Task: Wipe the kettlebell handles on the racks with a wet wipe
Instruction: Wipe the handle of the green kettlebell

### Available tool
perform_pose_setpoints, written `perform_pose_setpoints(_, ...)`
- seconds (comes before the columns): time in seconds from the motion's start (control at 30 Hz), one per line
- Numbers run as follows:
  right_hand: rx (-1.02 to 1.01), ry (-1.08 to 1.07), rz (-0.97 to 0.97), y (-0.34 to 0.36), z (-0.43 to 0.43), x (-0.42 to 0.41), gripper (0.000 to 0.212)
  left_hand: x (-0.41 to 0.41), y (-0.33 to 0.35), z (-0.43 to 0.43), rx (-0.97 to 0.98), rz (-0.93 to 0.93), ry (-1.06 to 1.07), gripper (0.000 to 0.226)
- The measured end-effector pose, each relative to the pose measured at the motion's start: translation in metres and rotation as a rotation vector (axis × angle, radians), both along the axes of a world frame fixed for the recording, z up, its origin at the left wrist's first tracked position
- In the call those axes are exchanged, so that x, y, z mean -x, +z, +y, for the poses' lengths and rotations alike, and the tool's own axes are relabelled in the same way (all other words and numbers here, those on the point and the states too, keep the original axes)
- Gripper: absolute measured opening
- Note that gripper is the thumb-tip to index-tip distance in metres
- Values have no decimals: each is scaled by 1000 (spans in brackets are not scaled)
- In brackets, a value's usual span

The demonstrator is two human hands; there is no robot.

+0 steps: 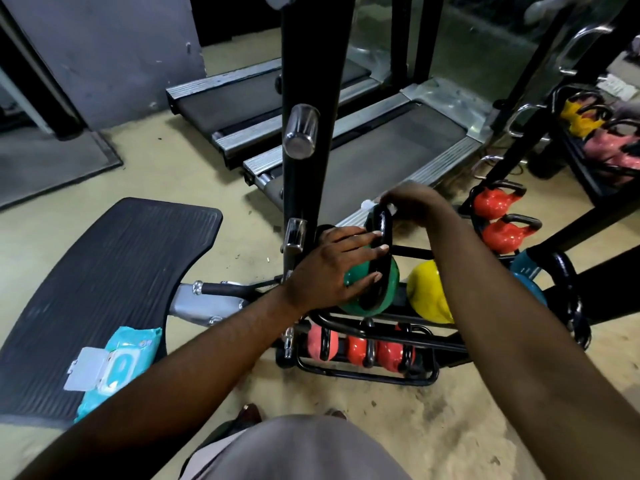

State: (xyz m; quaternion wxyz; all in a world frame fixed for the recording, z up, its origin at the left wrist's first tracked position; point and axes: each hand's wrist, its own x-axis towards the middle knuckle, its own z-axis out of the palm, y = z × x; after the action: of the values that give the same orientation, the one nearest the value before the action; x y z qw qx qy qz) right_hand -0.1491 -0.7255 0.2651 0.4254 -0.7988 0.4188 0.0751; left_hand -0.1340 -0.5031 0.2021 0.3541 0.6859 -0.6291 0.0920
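Beige gym floor (207,174) and grey treadmills (381,161) lie behind a low black tubular rack (363,374), where your right forearm hides the round yellow kettlebell (427,292)'s handle. Your right hand (412,206) curls over the glossy black loop handle (382,223) of the round green kettlebell (388,289) on the rack's upper tier, covering all but a corner of the white wet wipe (367,204). Your left hand (332,268) rests on the green bell, fingers spread wide, tips touching the handle. A teal wipes packet (117,365) lies open on a ribbed black platform (104,271).

right hand (412,206) hides most of the wet wipe (367,204); forearm (485,289) covers the yellow kettlebell (426,292) handle.
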Motion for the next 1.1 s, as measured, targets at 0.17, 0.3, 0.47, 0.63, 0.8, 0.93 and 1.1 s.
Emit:
perform_pose_setpoints(0.17,446,516,317,25,35,-38,21,0,2,1,-41,15,-6,44)
perform_pose_setpoints(0.3,451,508,513,15,46,-41,28,1,2,1,-44,64,-6,43)
perform_pose_setpoints(0.47,435,433,411,23,45,-38,18,-1,2,2,-54,85,0,44)
perform_pose_setpoints(0.63,164,47,38,12,24,-13,21,-3,-2,5,0,131,10,43)
perform_pose_setpoints(0.8,-244,-340,-232,-11,30,26,22,-6,4,-1,39,174,0,40)
perform_pose_setpoints(0.93,-279,-414,-406,-11,22,33,19,-7,8,-9,75,209,8,35)
perform_pose_setpoints(1.1,-106,-225,-263,-9,16,35,12,-6,5,-16,75,243,40,28)
